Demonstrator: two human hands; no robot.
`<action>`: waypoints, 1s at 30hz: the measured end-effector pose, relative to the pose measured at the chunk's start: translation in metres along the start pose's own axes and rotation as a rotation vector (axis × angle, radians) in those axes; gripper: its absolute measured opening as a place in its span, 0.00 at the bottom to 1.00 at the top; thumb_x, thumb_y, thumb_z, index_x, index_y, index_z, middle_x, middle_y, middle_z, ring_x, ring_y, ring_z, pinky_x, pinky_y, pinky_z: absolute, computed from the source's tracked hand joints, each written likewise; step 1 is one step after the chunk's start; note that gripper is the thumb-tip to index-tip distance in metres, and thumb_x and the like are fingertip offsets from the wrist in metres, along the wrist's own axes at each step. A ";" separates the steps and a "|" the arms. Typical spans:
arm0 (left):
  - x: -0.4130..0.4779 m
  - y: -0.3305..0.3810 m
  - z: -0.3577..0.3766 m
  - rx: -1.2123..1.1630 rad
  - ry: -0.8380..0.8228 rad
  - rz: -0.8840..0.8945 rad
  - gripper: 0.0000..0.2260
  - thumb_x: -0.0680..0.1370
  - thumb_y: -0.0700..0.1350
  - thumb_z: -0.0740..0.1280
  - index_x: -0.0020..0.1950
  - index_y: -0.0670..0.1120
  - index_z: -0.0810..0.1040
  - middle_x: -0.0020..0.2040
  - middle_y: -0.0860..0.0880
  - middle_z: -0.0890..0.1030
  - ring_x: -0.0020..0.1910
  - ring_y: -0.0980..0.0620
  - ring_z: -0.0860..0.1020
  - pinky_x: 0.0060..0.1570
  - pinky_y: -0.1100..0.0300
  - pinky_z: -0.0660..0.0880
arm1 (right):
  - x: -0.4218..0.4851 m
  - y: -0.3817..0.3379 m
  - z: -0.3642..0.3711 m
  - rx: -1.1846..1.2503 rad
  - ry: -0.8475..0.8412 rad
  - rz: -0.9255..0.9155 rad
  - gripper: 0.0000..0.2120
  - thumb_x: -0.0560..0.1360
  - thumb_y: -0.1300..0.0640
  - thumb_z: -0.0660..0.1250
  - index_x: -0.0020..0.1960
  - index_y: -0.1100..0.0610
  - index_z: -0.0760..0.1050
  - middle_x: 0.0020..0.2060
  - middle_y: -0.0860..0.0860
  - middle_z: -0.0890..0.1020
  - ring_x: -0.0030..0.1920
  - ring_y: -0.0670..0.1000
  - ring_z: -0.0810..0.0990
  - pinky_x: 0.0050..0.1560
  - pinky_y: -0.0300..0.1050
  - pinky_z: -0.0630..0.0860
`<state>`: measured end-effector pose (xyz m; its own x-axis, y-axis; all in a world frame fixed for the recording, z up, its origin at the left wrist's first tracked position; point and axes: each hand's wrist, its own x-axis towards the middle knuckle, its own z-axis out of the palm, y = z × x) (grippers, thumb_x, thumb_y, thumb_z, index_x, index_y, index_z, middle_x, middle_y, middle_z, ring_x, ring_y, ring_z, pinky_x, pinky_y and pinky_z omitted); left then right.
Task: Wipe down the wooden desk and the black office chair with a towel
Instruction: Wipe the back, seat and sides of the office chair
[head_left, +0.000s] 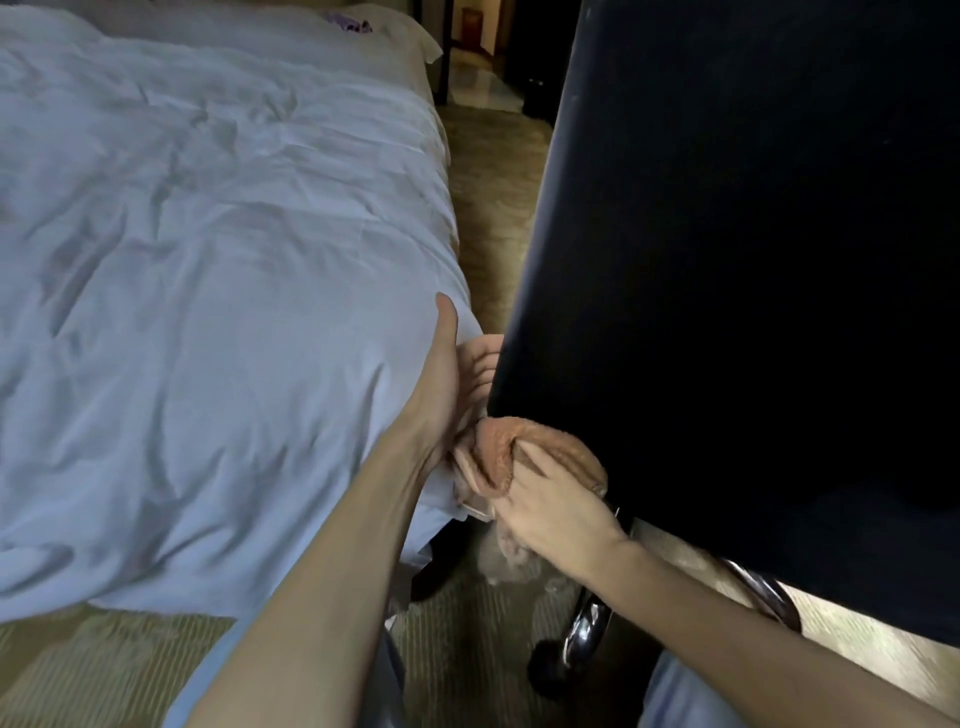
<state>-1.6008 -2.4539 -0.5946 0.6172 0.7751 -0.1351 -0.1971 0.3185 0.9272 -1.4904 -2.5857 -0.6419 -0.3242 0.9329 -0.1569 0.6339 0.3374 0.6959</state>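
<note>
No writing, label, brand or number can be read from here. The chair (727, 312) back is plain black, the towel (524, 449) plain orange-brown, and the duvet (208, 260) plain white. A small purple thing (350, 23) lies at the far end of the bed, too blurred to tell whether it carries any print.

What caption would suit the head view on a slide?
Right hand grips a tan towel at the lower corner of the black chair; left hand reaches its edge, beside a white bed.
</note>
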 end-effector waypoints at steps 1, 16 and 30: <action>-0.001 0.002 0.000 -0.017 -0.011 -0.009 0.46 0.79 0.73 0.39 0.62 0.38 0.81 0.61 0.36 0.76 0.59 0.42 0.69 0.56 0.54 0.67 | -0.004 0.004 -0.006 0.033 0.002 -0.031 0.25 0.82 0.56 0.50 0.78 0.59 0.67 0.76 0.59 0.71 0.78 0.61 0.64 0.80 0.60 0.41; 0.000 0.003 -0.015 0.048 -0.155 -0.077 0.54 0.72 0.81 0.45 0.52 0.31 0.81 0.47 0.40 0.86 0.45 0.43 0.86 0.47 0.54 0.83 | 0.009 0.035 -0.034 -0.010 0.244 0.135 0.13 0.81 0.54 0.61 0.60 0.52 0.81 0.57 0.50 0.83 0.64 0.55 0.79 0.78 0.58 0.62; -0.023 -0.003 0.015 0.412 -0.188 0.120 0.24 0.79 0.60 0.68 0.47 0.37 0.81 0.39 0.47 0.71 0.41 0.52 0.70 0.48 0.61 0.69 | -0.179 0.150 -0.039 -0.097 0.677 0.234 0.14 0.83 0.62 0.56 0.58 0.53 0.79 0.52 0.53 0.76 0.55 0.59 0.74 0.69 0.61 0.58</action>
<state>-1.6033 -2.4807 -0.5893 0.7431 0.6691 0.0120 0.0197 -0.0398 0.9990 -1.3645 -2.7070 -0.4823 -0.5714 0.6857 0.4509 0.6853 0.0964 0.7219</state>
